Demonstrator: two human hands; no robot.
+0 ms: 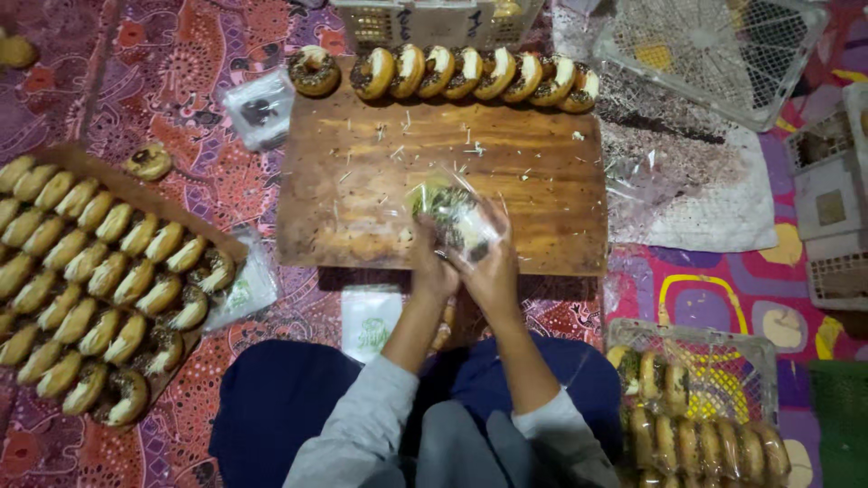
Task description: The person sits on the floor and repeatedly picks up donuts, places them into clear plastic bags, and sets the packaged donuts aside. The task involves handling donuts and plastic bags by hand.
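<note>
Both hands meet at the middle of the frame, over the near edge of the wooden board (362,181). The left hand (432,269) and the right hand (493,276) each have their grip closed on a clear plastic bag (455,217) that holds a doughnut with dark topping; the fingers pinch the bag from below and from the side, and it is lifted just above the board. Along the board's far edge, at the upper middle of the frame, a row of iced doughnuts (470,74) stands on edge, touching one another. At the left of the frame a cardboard tray (136,194) holds many doughnuts in close rows. At the lower right a wire basket (696,343) holds bagged doughnuts. A patterned cloth (181,72) covers the floor under all of it
</note>
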